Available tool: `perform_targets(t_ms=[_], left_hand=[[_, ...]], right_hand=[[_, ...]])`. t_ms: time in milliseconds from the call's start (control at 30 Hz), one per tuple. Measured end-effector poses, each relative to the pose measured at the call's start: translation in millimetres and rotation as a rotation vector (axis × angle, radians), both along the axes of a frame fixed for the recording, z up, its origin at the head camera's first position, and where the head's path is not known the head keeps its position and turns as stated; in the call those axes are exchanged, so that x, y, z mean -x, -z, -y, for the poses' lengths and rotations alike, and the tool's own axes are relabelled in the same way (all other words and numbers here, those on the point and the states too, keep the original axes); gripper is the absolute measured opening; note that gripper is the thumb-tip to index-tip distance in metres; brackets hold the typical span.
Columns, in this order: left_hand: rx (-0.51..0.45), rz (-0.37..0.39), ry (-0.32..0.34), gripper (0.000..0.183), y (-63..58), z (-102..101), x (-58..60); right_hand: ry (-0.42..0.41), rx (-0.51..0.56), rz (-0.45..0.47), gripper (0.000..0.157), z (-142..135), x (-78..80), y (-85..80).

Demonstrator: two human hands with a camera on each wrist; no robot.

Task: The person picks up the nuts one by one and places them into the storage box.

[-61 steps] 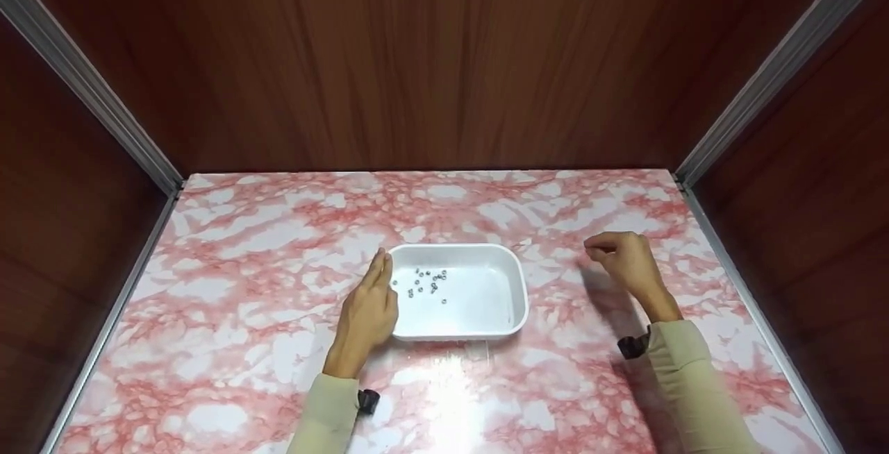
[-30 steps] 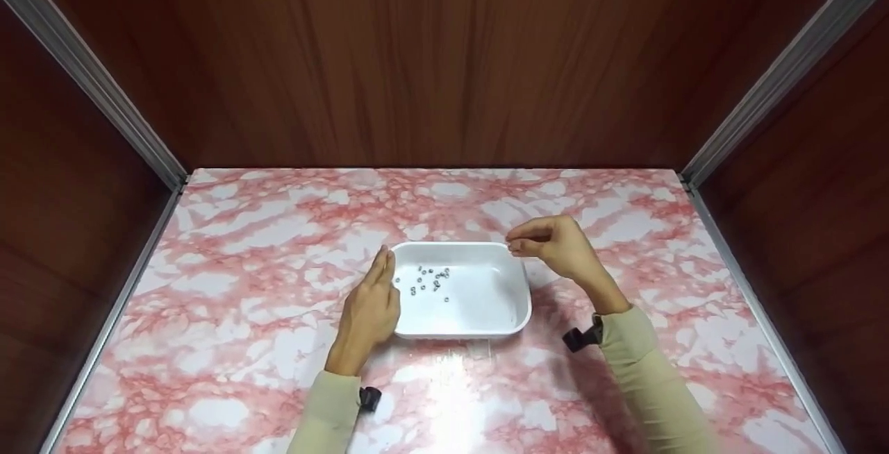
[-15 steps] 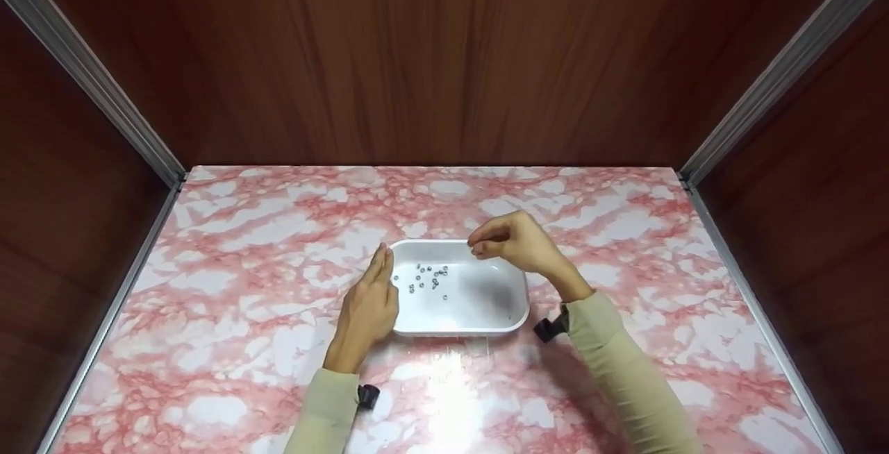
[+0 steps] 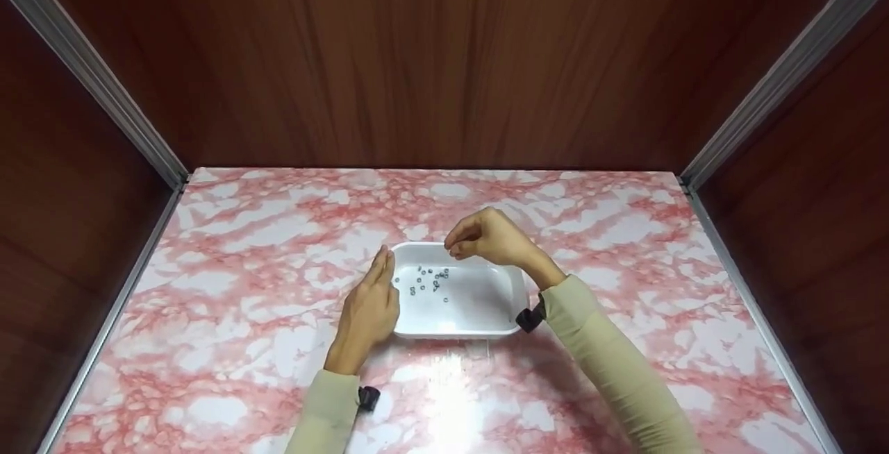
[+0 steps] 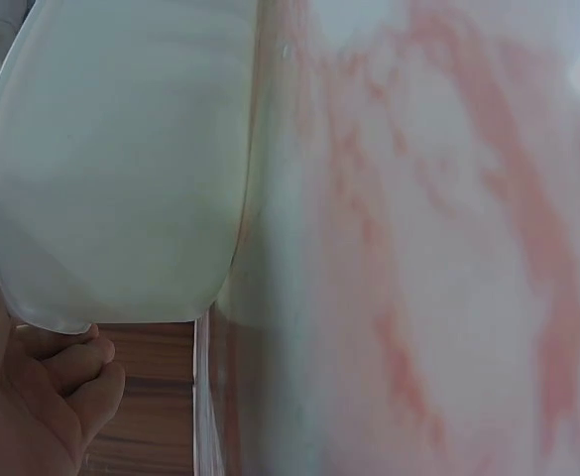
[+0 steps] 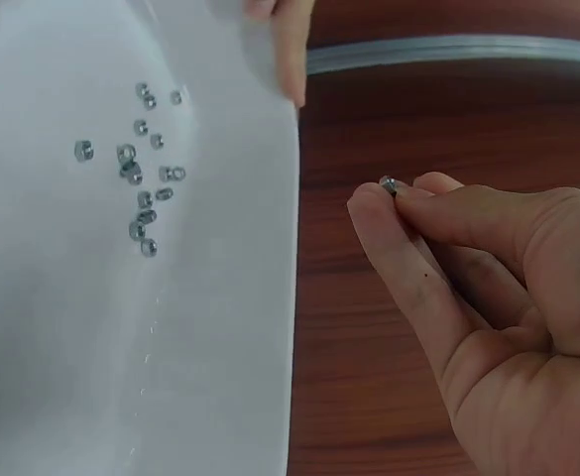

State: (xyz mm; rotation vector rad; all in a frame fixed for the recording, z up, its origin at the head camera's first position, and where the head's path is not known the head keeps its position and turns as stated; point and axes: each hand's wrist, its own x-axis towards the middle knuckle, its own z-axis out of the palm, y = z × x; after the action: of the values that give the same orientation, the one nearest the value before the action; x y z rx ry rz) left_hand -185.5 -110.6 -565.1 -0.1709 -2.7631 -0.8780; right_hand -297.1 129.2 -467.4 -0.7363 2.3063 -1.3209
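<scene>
A white plastic tray (image 4: 472,305) sits on the table, and several small metal nuts (image 6: 146,200) lie scattered over the left half of its floor. My left hand (image 4: 367,312) grips the tray's left side at the rim; the left wrist view shows curled fingers (image 5: 83,369) right at the rim's edge. Above the tray's far side is my right hand (image 4: 489,237), and in the right wrist view its thumb and fingertips pinch one small nut (image 6: 389,184). That nut is too small to make out in the head view.
The table (image 4: 243,287) has a red and white marbled top. Brown wood-grain panels (image 4: 444,58) stand at the back and both sides, with grey metal strips (image 4: 785,58) along the corners. A black wrist camera (image 4: 530,318) overlaps the tray's right end in the head view.
My right hand has moved left from beside the tray on the right to over its far side, fingertips still pinched together. The left hand and tray stay put.
</scene>
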Motion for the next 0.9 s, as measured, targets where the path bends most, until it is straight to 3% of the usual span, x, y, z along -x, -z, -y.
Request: perform_targets(t_ms=[367, 700, 900], left_hand=[[-0.008, -0.014, 0.01, 0.055, 0.9, -3.6, 0.6], [0.003, -0.011, 0.005, 0.055, 1.1, -2.7, 2.5], [0.001, -0.013, 0.005, 0.056, -0.7, -0.9, 1.7]], right_hand=[[-0.069, -0.069, -0.015, 0.015, 2.7, 0.1, 23.8], [-0.081, -0.089, 0.007, 0.021, 0.1, -3.5, 23.7], [-0.064, -0.101, -0.032, 0.023, -6.0, -6.3, 25.1]])
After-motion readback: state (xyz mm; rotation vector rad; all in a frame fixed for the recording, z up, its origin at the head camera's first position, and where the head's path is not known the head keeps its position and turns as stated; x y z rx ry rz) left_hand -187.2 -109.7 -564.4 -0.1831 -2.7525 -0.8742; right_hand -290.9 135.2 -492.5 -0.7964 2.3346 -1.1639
